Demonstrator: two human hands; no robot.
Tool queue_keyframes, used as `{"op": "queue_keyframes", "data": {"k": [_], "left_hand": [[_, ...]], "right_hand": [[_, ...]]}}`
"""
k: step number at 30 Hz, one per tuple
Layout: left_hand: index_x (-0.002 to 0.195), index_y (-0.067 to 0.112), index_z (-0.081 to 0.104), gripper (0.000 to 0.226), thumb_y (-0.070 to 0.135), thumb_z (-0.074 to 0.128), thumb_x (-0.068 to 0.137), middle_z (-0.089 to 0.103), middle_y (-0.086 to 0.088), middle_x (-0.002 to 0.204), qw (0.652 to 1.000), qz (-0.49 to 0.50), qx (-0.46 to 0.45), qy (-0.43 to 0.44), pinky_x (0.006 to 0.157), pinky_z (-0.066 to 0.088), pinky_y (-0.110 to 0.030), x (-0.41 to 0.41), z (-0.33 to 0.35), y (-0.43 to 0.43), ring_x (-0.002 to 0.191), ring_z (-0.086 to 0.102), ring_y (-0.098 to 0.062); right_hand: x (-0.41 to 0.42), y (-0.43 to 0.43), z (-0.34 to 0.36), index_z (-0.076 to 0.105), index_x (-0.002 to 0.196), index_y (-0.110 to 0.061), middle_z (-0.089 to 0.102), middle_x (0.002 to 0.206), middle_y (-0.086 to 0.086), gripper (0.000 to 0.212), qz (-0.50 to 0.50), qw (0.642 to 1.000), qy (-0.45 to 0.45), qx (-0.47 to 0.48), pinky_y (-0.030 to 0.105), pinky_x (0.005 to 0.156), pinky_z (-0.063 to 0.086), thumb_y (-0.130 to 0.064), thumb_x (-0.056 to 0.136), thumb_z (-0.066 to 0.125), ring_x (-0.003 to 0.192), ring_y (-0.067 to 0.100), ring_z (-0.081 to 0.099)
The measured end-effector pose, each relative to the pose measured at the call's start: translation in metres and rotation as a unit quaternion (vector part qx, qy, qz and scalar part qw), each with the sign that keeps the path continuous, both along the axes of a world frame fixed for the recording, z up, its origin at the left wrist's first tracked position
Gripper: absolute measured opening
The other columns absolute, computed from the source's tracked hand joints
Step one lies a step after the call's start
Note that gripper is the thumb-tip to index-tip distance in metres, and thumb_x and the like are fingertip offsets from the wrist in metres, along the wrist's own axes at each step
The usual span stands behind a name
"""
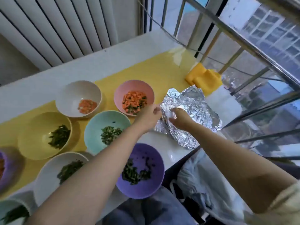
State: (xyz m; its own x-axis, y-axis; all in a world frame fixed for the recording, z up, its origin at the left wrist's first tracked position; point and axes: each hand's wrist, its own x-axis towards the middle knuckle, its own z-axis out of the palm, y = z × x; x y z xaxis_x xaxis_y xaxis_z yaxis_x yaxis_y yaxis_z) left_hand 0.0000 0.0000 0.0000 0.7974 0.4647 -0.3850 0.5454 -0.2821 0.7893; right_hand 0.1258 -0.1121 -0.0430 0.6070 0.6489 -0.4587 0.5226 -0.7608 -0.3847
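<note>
The crumpled silver aluminium foil sheet (pixel 193 109) you handled lay wrinkled, partly folded, at the white table's (pixel 162 143) right edge.

Left hand (pixel 149 117) and right hand (pixel 180 120) are bare to the forearms; pale cream sleeve (pixel 285 202) on the right arm, blue jeans (pixel 155 210).

White ribbed wall panels (pixel 65 30) behind, vertical slats. White worktop (pixel 113 59) runs to far corner, yellow mat (pixel 154 73) spread over it. Metal railing bars (pixel 243 38) on right side, dark cable (pixel 162 28) strung along them. Beyond bars: neighbouring building (pixel 267 26) with gridded windows. Daylight, soft, from right. White plastic bag (pixel 203 184) beside worktop edge.
</note>
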Motion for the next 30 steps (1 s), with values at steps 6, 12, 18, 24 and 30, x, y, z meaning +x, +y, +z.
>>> {"op": "queue_keyframes", "data": {"k": [6,12,18,24,30], "left_hand": [[0.138,0.011,0.042,0.044,0.032,0.046,0.099,0.05,-0.013,0.133,0.987,0.005,-0.062,0.148,0.099,0.043,-0.038,0.045,-0.027,-0.028,0.12,0.051,-0.029],[0.142,0.014,0.042,0.064,0.041,0.052,0.086,0.046,-0.016,0.141,0.969,0.147,-0.116,0.164,0.103,0.046,-0.042,0.066,-0.05,-0.044,0.121,0.054,-0.036],[0.115,0.01,0.063,0.029,0.027,0.061,0.092,0.061,-0.011,0.122,0.982,0.129,0.029,0.136,0.091,0.045,-0.034,0.081,-0.061,-0.044,0.11,0.058,-0.027],[0.08,0.01,0.056,0.027,0.034,0.062,0.092,0.06,-0.006,0.079,0.976,0.083,0.125,0.158,0.057,0.033,-0.031,0.087,-0.065,-0.041,0.077,0.056,-0.028],[0.071,0.011,0.038,0.027,0.012,0.05,0.095,0.037,0.001,0.058,0.988,0.107,0.108,0.021,0.049,0.019,-0.033,0.082,-0.063,-0.031,0.054,0.035,-0.019]], "right_hand": [[0.011,-0.021,-0.033,0.026,0.149,-0.013,0.036,0.151,0.011,0.062,0.05,0.998,0.005,-0.036,0.044,0.106,0.041,-0.02,0.095,0.053,0.132,0.031,0.039],[0.024,-0.041,-0.039,0.011,0.155,-0.023,0.009,0.163,0.003,0.071,0.114,0.993,0.03,-0.028,0.048,0.116,0.026,-0.026,0.097,0.052,0.148,0.033,0.011],[0.042,-0.044,-0.039,0.044,0.144,-0.014,0.03,0.156,0.007,0.05,0.064,0.992,0.09,0.055,0.036,0.109,0.034,-0.016,0.095,0.056,0.133,0.026,0.043],[0.057,-0.052,-0.029,0.059,0.127,-0.009,0.065,0.12,0.012,0.031,-0.08,0.964,0.201,0.154,0.036,0.08,0.056,-0.007,0.096,0.053,0.091,0.02,0.063],[0.09,-0.054,-0.024,0.049,0.128,-0.007,0.05,0.125,0.011,0.04,-0.229,0.935,-0.113,0.246,0.04,0.099,0.042,-0.008,0.089,0.059,0.114,0.024,0.048]]}}
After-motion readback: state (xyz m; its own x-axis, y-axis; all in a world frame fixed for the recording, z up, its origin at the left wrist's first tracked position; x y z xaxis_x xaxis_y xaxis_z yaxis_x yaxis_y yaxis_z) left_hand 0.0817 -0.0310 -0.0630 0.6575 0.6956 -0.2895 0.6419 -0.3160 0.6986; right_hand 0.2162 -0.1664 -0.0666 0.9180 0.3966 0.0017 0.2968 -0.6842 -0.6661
